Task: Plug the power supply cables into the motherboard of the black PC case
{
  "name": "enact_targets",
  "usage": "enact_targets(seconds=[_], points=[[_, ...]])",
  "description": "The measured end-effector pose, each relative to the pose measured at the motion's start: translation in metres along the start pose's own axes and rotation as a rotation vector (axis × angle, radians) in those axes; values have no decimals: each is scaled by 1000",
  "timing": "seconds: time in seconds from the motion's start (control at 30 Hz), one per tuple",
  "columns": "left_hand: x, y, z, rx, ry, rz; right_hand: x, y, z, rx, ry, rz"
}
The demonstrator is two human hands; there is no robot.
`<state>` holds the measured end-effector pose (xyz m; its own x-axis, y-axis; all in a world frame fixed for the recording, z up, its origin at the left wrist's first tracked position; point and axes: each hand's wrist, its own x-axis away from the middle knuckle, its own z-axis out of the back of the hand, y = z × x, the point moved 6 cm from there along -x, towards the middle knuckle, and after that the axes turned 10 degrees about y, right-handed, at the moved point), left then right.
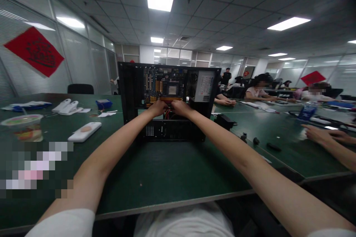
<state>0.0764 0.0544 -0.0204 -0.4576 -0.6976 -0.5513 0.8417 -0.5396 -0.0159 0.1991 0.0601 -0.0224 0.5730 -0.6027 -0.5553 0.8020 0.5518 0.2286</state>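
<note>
An open black computer case (pixel 130 92) stands on the green table in front of me, its motherboard (pixel 151 81) and processor socket (pixel 172 90) facing me. Along the board's lower edge lies an orange-red memory module (pixel 170 99). My left hand (pixel 158 108) is closed at the module's left end, and my right hand (pixel 180 108) is closed at its right end. Whether the module sits fully in its slot is too small to tell. Red and dark cables (pixel 167 114) hang just below my fingers. A silver power supply (pixel 202 86) occupies the case's upper right.
Left of the case are a white device (pixel 85 132), a plastic cup (pixel 23 127) and a blue box (pixel 104 104). A black box (pixel 224 121) and small black parts (pixel 274 147) lie to the right. Another person's hand (pixel 319 133) rests at far right, near a blue bottle (pixel 307 111).
</note>
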Motion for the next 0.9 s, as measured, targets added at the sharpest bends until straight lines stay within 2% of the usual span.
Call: enact_targets(seconds=[0.13, 0.53, 0.7, 0.9], points=[[-4, -2, -4, 15, 29, -24, 0, 1, 0, -17, 3, -19], [-7, -2, -4, 62, 47, 35, 13, 15, 3, -189, 24, -147], [-9, -1, -5, 82, 56, -3, 13, 15, 5, -227, 28, -151], [-8, -3, -6, 106, 57, 65, 13, 14, 2, -203, 14, -156]])
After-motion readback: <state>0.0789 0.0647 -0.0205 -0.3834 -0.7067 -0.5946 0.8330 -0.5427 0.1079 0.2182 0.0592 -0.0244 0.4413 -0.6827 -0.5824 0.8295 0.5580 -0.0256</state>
